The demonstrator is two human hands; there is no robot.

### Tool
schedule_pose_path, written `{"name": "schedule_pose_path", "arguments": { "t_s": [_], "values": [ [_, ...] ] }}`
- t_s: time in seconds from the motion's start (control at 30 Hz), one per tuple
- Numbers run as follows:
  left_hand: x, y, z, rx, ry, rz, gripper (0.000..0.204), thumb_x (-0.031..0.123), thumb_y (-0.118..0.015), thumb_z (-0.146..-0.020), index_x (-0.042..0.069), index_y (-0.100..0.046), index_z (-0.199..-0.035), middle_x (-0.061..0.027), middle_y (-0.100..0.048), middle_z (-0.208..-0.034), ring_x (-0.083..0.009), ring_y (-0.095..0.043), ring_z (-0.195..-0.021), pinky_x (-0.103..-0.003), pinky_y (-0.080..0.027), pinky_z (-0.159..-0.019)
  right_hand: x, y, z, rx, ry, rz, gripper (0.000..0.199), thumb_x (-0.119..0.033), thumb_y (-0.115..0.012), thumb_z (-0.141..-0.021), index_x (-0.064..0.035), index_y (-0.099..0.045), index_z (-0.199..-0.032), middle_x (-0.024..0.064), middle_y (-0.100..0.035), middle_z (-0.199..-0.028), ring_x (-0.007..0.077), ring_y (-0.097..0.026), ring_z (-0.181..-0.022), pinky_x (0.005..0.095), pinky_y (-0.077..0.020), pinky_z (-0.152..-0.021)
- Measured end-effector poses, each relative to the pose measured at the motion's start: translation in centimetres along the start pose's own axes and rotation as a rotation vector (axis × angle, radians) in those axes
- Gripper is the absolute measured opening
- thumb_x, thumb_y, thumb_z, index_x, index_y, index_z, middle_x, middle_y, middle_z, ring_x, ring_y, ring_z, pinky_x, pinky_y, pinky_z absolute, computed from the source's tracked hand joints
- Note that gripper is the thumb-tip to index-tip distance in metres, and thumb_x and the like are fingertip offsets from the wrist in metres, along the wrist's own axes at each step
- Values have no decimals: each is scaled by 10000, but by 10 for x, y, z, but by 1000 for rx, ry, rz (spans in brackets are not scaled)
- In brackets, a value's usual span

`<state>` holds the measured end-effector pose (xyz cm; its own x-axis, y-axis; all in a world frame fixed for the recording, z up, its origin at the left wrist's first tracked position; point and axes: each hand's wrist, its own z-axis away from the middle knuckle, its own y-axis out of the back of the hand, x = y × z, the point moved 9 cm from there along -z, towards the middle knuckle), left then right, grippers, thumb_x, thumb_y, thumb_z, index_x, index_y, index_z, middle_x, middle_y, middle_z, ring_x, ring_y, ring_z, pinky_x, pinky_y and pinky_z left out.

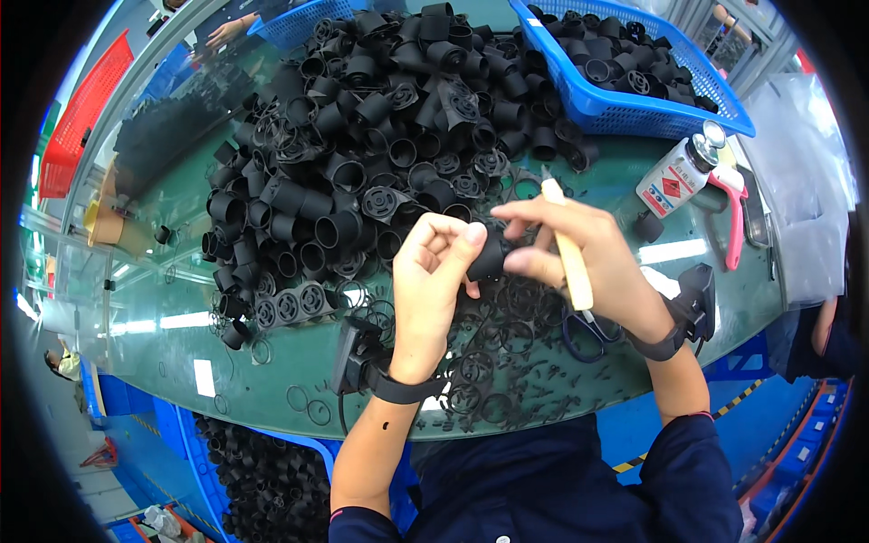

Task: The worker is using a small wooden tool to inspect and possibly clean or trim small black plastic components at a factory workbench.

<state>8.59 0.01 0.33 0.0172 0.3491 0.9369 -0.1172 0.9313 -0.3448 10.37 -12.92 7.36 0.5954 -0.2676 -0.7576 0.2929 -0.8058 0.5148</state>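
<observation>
Green glass-topped worktop: left hand and right hand both closed in a grip on a short black moulded plastic tube, light, stiff, likely best pinched by its rim; right also holds a cream-handled blade; heap of black plastic tubes beyond

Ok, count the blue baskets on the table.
2. One blue basket sits at the far right, full of black parts; another blue basket shows at the far left behind the pile, partly hidden.
</observation>
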Motion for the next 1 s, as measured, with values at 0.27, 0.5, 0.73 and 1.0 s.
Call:
{"name": "schedule_pose_path", "arguments": {
  "t_s": [0.27, 0.5, 0.73, 1.0],
  "values": [
    [21, 9, 3, 145, -216, -305, 184, 195, -627, -864, 31, -553, -828, 31, -538, -655, -30, -467, -569, -182, -376, -536, 9, 18, 3, -307, -233, -62, 308, -225, -734, -736, -6, -643, -933, 34, -567, -589, 124, -545, -521, 264, -432, -519],
    [64, 16, 11, 388, -688, -994, 110, 67, -615, -778, 51, -591, -884, -54, -533, -892, -215, -427, -898, -315, -365, -745, 17, 113, -7, 550, -182, 280, 433, -185, -681, -802, 8, -550, -1167, 151, -633, -985, 120, -608, -691, 244, -476, -613],
    [55, 41, 7, 403, -560, -689, 81, -6, -573, -813, 26, -588, -886, 22, -496, -665, -45, -448, -573, -191, -366, -568, 16, -46, -32, -13, 81, 461, 237, -162, -710, -708, -26, -607, -872, 142, -620, -739, 335, -597, -706, 396, -454, -633],
    [55, 9, 7, 164, -645, -759, 220, -49, -567, -747, 21, -609, -952, -57, -546, -966, -121, -506, -789, -223, -432, -660, 45, -16, -29, 69, -188, -19, 177, -139, -725, -722, -5, -610, -725, 74, -567, -559, 172, -543, -503, 285, -410, -489]
  ]
}}
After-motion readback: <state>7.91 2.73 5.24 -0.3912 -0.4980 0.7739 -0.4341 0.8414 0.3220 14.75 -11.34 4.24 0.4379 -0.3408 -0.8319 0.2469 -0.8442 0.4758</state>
